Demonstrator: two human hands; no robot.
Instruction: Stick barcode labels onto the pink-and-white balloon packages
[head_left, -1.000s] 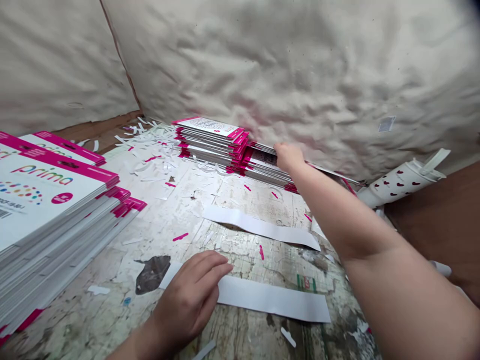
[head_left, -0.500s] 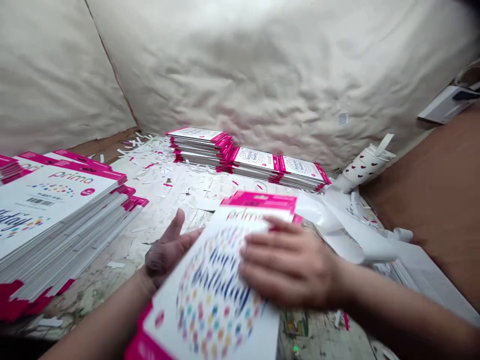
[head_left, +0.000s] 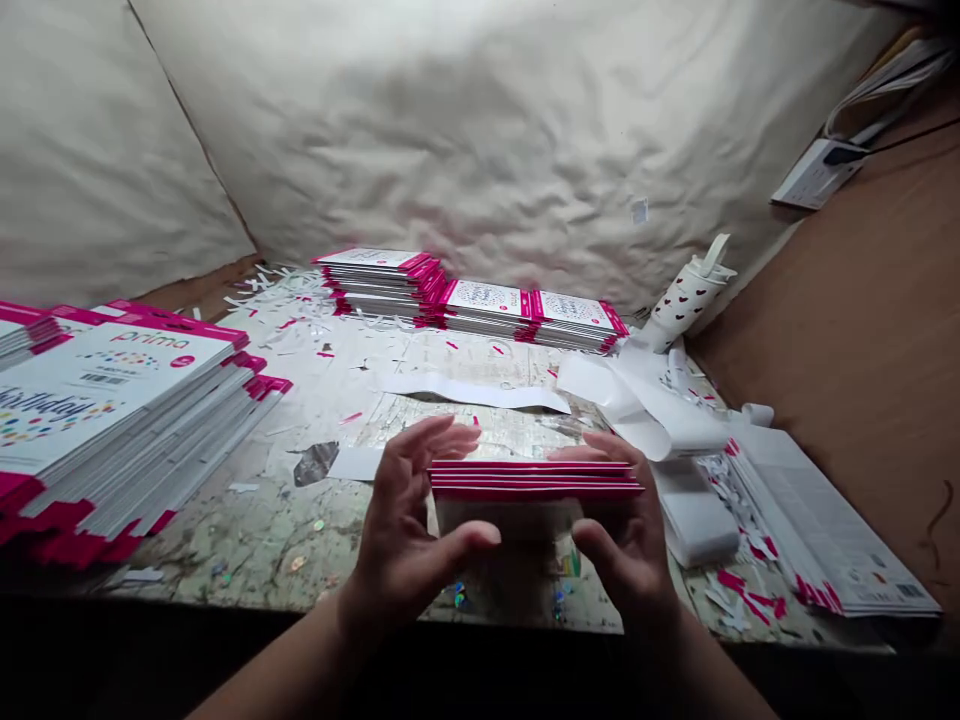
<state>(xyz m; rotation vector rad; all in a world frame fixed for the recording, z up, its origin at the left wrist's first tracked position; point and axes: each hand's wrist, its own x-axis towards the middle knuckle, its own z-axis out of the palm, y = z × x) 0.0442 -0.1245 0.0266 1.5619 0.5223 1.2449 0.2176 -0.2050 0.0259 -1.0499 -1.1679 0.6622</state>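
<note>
I have the left hand (head_left: 397, 540) and right hand (head_left: 634, 545) cupped at either side of pink-edged packets (head_left: 536, 480); I can't tell whether they grip. A white strip (head_left: 480, 392) lies beyond.

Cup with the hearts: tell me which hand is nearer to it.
Right. The right hand is on the near side of the cup, slightly to its left; the left hand is farther left.
</note>
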